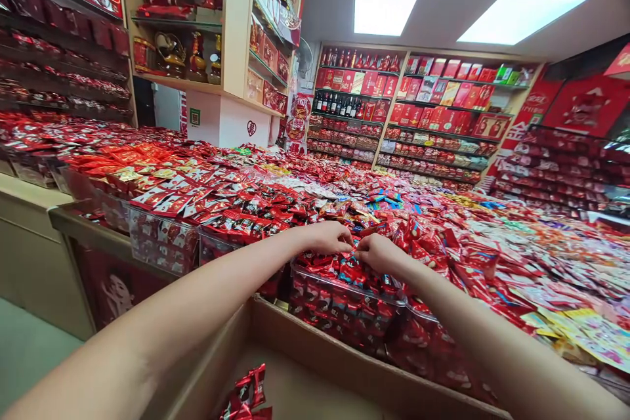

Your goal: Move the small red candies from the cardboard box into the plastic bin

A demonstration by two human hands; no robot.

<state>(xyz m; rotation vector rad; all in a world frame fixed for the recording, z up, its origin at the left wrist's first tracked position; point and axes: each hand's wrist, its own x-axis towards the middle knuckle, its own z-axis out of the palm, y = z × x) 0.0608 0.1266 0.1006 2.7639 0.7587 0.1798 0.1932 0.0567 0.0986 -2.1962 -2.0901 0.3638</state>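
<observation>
Both my hands reach into a clear plastic bin point(344, 295) filled with small red wrapped candies point(322, 267). My left hand point(329, 237) is bent down over the pile, its thumb and fingers closed in a pinch among the wrappers. Close beside it, my right hand point(378, 253) also pinches at the candies, its fingertips almost meeting those of the left. What sits between the fingertips is too small to make out. Below my arms stands an open cardboard box point(315, 348), with a few red wrapped candies point(249, 388) on its bottom.
More clear bins point(165, 239) of packets line the counter's front edge on the left. A wide spread of wrapped sweets point(541, 243) covers the display to the right and behind. Shelves point(403, 108) with red boxes and bottles stand at the back; a cabinet point(239, 33) rises at upper left.
</observation>
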